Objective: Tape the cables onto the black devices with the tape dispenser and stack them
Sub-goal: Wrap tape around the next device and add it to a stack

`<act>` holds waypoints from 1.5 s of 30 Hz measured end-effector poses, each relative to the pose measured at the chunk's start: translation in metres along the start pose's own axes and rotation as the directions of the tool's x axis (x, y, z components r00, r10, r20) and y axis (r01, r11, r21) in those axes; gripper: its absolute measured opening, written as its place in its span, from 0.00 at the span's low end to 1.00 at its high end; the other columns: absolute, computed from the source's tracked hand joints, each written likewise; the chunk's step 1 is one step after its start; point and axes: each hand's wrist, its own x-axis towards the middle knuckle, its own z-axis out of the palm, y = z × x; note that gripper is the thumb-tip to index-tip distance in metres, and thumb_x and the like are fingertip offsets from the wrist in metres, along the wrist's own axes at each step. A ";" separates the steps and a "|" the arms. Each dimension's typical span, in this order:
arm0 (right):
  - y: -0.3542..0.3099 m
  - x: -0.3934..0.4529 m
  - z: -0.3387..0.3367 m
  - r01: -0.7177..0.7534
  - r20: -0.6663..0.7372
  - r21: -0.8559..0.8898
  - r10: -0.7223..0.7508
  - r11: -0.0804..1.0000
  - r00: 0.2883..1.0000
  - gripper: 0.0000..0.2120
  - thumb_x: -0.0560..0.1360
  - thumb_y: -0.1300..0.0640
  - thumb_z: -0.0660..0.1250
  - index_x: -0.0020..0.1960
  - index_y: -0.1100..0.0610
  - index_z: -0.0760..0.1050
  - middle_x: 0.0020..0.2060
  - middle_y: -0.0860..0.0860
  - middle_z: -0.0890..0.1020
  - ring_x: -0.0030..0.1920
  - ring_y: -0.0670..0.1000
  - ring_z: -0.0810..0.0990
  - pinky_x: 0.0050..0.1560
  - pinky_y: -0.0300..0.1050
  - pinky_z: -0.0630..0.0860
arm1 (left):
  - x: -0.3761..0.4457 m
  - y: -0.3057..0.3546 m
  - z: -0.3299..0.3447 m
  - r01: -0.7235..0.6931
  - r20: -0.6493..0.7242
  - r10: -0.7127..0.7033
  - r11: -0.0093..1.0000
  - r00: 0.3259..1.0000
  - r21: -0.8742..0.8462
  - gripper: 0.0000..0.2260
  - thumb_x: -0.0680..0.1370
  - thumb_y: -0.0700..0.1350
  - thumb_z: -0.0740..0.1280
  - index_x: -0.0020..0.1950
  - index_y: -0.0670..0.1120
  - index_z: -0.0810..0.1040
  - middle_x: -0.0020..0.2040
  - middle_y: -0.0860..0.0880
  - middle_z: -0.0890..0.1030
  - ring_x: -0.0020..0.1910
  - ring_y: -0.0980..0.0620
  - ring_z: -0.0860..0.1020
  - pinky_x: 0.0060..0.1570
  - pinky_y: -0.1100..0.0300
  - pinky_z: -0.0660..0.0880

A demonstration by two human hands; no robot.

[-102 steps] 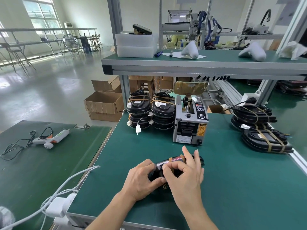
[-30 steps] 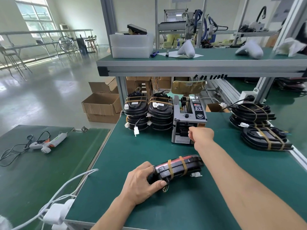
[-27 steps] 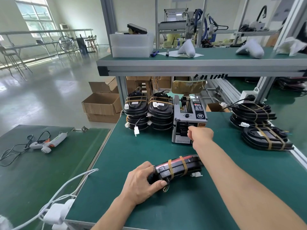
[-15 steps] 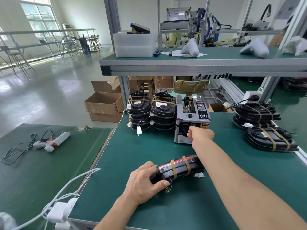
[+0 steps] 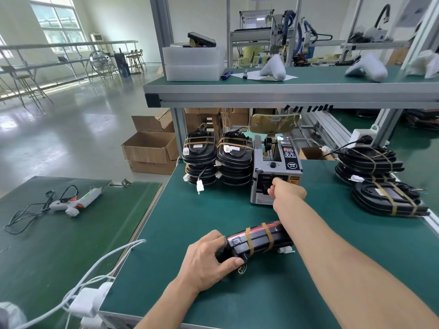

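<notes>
Open mat between stacks

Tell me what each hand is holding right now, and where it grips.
The left hand grips the near left end of the taped black device. The right hand is at the tape dispenser outlet; whether it pinches tape cannot be told.

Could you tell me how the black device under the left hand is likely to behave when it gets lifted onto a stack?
The black device looks like a rigid shell, so it should lift stiffly. Its two tape bands probably keep the cable from flopping, though the white connector may dangle. Its glossy, rounded edge could slip in the left hand.
</notes>
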 end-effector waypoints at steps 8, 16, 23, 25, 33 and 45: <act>-0.010 -0.020 -0.027 0.017 0.189 -0.113 0.004 0.993 0.982 0.06 0.72 0.64 0.75 0.48 0.60 0.80 0.35 0.51 0.84 0.26 0.46 0.83 0.35 0.40 0.76 | 0.001 0.000 0.000 0.026 0.007 -0.026 1.000 1.000 0.009 0.34 0.72 0.83 0.56 0.43 0.52 0.75 0.42 0.58 0.71 0.37 0.57 0.71 0.39 0.56 0.72; 0.002 -0.067 -0.115 0.371 0.447 -0.196 -0.254 0.907 0.858 0.05 0.74 0.55 0.76 0.41 0.47 0.86 0.38 0.41 0.87 0.50 0.47 0.82 0.53 0.46 0.75 | 0.001 0.004 -0.004 0.051 0.032 -0.052 0.999 0.998 0.018 0.40 0.70 0.83 0.54 0.46 0.46 0.79 0.43 0.54 0.73 0.38 0.53 0.71 0.41 0.52 0.74; 0.031 -0.078 -0.139 0.357 0.468 -0.091 -0.277 0.930 0.840 0.08 0.74 0.61 0.76 0.39 0.50 0.87 0.47 0.42 0.88 0.45 0.33 0.83 0.52 0.32 0.69 | 0.001 0.005 -0.003 0.040 0.012 -0.041 0.999 0.999 0.023 0.39 0.72 0.83 0.55 0.45 0.47 0.78 0.43 0.56 0.72 0.37 0.54 0.70 0.40 0.52 0.74; 0.037 -0.080 -0.141 0.346 0.480 -0.069 -0.274 0.936 0.834 0.09 0.74 0.61 0.76 0.39 0.50 0.87 0.50 0.42 0.87 0.52 0.36 0.82 0.58 0.35 0.69 | 0.001 0.004 -0.003 0.041 0.011 -0.041 0.999 0.999 0.023 0.39 0.72 0.83 0.55 0.46 0.47 0.79 0.43 0.56 0.72 0.37 0.55 0.70 0.40 0.53 0.74; 0.049 -0.085 -0.141 0.377 0.504 -0.056 -0.300 0.924 0.810 0.07 0.75 0.61 0.75 0.40 0.51 0.88 0.60 0.46 0.82 0.62 0.39 0.78 0.65 0.40 0.66 | 0.001 0.003 -0.002 0.030 -0.003 -0.030 0.999 1.000 0.020 0.37 0.72 0.82 0.56 0.46 0.48 0.79 0.43 0.56 0.73 0.37 0.57 0.70 0.40 0.54 0.74; 0.054 -0.087 -0.135 0.446 0.454 -0.081 -0.366 0.891 0.813 0.09 0.74 0.60 0.76 0.38 0.49 0.87 0.61 0.48 0.83 0.60 0.38 0.78 0.51 0.30 0.67 | 0.001 0.006 -0.004 0.038 0.008 -0.038 0.999 0.999 0.014 0.39 0.71 0.83 0.54 0.48 0.49 0.81 0.42 0.60 0.71 0.38 0.61 0.71 0.41 0.57 0.73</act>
